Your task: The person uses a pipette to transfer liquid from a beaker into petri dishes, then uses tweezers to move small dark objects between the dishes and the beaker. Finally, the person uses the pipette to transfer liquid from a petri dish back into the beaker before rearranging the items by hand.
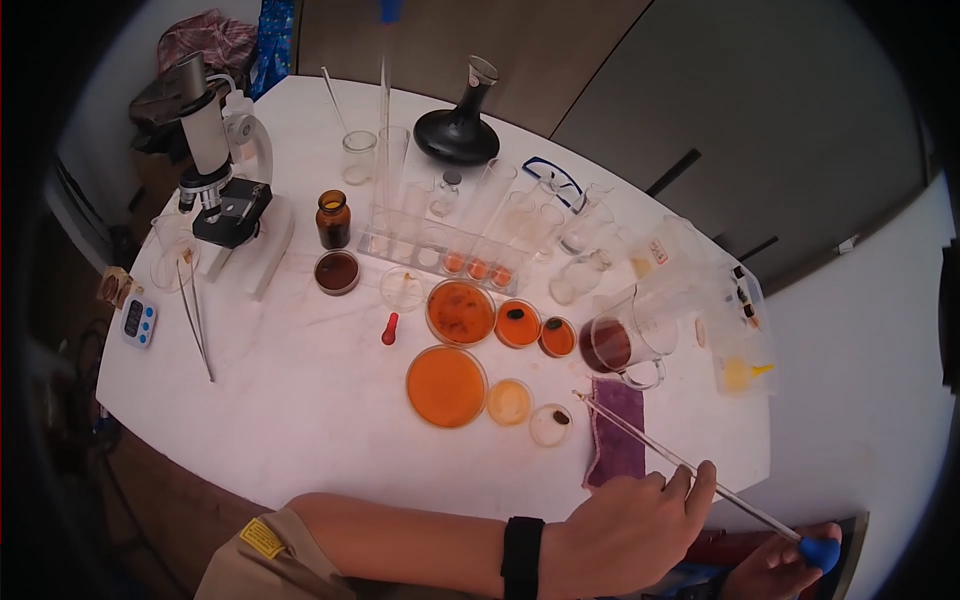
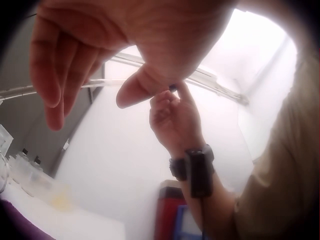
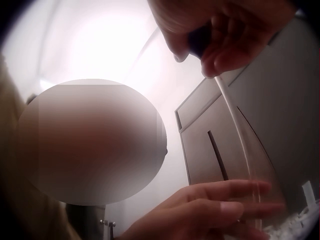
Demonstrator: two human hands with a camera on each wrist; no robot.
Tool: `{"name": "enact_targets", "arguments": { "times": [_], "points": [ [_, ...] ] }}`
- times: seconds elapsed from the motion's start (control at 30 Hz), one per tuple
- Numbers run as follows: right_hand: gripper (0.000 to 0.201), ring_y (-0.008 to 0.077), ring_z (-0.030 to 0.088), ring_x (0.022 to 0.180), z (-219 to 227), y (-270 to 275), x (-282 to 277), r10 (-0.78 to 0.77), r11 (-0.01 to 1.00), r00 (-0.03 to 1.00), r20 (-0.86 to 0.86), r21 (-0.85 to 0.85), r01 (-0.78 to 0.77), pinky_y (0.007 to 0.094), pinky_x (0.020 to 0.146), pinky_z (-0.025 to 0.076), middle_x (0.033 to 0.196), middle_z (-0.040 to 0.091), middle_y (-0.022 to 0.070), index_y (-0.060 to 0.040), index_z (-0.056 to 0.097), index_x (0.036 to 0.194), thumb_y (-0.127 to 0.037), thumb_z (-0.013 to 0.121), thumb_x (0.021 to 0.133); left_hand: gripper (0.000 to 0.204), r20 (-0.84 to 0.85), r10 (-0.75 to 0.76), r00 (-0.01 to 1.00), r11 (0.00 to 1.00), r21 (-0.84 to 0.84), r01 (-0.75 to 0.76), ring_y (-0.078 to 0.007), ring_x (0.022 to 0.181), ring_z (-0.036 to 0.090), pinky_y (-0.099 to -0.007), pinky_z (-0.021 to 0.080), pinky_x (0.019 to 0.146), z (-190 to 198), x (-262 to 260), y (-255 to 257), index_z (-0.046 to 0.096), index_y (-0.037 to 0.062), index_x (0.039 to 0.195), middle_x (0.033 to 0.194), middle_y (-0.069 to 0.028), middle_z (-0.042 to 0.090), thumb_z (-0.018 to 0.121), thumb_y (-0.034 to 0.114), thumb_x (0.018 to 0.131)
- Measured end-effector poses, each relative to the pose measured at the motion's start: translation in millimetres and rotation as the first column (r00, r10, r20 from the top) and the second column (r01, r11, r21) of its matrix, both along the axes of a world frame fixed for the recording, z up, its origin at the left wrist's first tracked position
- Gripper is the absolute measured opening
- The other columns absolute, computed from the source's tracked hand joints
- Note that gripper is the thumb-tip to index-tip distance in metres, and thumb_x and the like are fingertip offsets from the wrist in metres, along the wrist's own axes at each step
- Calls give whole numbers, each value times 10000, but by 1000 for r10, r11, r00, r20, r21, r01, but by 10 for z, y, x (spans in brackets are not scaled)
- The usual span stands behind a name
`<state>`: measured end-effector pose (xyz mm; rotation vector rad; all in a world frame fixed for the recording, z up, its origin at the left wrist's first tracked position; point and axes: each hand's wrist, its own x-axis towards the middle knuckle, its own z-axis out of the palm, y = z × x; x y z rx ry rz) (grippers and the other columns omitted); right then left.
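A long glass dropper [image 1: 690, 462] with a blue rubber bulb [image 1: 819, 553] slants across the right side of the head view. My right hand [image 1: 785, 570] grips its bulb, seen also in the right wrist view [image 3: 230, 42]. My left hand [image 1: 630, 530] is beside the glass stem, fingers fairly straight and thumb apart in the left wrist view [image 2: 135, 45]; the stem passes behind the fingers there. The dropper's tip overlaps the edge of a purple cloth [image 1: 618, 430], close to a small dish [image 1: 551, 425] with a dark piece in it.
Orange-filled petri dishes [image 1: 447, 388] cover mid-table. Behind them stand a test tube rack [image 1: 440, 262], several clear flasks [image 1: 580, 275] and a black-filled decanter [image 1: 456, 137]. A beaker of dark red liquid [image 1: 610, 345] is right; a microscope [image 1: 230, 170], tweezers [image 1: 196, 320] and timer [image 1: 138, 320] are left.
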<state>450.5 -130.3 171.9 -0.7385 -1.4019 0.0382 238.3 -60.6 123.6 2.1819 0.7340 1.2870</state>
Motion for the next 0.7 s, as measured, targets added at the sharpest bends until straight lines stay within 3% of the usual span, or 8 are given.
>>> {"name": "enact_targets", "arguments": {
  "times": [0.03, 0.13, 0.2, 0.27, 0.33, 0.47, 0.53, 0.7],
  "points": [
    [592, 128, 505, 598, -7, 34, -34, -45, 999, 999, 10, -5, 45, 229, 496, 450, 749, 590, 71, 60, 478, 1285, -457, 535, 1003, 616, -108, -106, 988, 991, -97, 95, -312, 693, 683, -394, 525, 539, -3, -67, -11, 480, -164, 1266, 954, -273, 660, 616, 137, 746],
    [616, 141, 521, 624, -4, 119, -57, 69, 992, 998, 6, -109, -68, 235, 477, 426, 755, 592, 80, 59, 465, 1295, -479, 528, 1001, 587, -125, 42, 991, 999, 4, -41, -241, 627, 646, -301, 515, 502, -117, -123, -11, 473, -192, 1256, 945, -250, 656, 593, 116, 771],
    [594, 153, 524, 600, 28, 226, -108, 82, 988, 996, 16, -134, -80, 236, 458, 413, 745, 586, 82, 62, 465, 1298, -452, 528, 1007, 568, -130, 73, 989, 997, -12, -76, -223, 656, 650, -318, 509, 493, -195, -181, 12, 469, -154, 1261, 961, -192, 648, 607, 127, 788],
    [583, 48, 494, 582, 62, 356, -201, 0, 989, 998, -61, -150, -9, 159, 447, 369, 852, 597, 65, 46, 475, 1260, -433, 616, 961, 549, -133, 109, 985, 993, -38, -115, -206, 685, 653, -335, 502, 484, -224, -240, 28, 465, -116, 1267, 978, -133, 640, 620, 139, 806],
    [583, 34, 474, 597, 89, 478, -338, -29, 991, 998, -58, -134, 21, 154, 445, 344, 849, 583, 65, 58, 458, 1276, -427, 585, 980, 578, -86, 75, 993, 987, -138, -87, -241, 707, 660, -357, 514, 511, -241, -302, 44, 415, -107, 1296, 1007, -136, 631, 624, 137, 815],
    [595, 32, 402, 528, 212, 635, -267, 200, 935, 978, 53, -310, -174, 153, 437, 303, 781, 555, 33, 54, 440, 1296, -445, 551, 992, 692, 88, -22, 996, 942, -331, 50, -318, 733, 658, -404, 529, 561, -235, -402, 57, 317, -113, 1370, 1053, -162, 622, 639, 152, 817],
    [582, 35, 396, 510, 230, 724, -327, 166, 933, 986, 9, -325, -154, 153, 440, 306, 753, 548, 23, 54, 443, 1290, -431, 558, 990, 747, 168, -122, 978, 896, -405, 181, -448, 762, 669, -461, 560, 623, -221, -458, 70, 244, -201, 1385, 1244, -395, 518, 587, 114, 800],
    [565, 36, 416, 515, 216, 837, -414, 162, 928, 987, 8, -342, -149, 149, 444, 319, 729, 555, 32, 58, 441, 1287, -404, 572, 988, 776, 207, -123, 971, 854, -476, 210, -460, 771, 664, -477, 557, 641, -233, -540, 95, 209, -198, 1401, 1338, -413, 439, 584, 109, 795]
  ]
}}
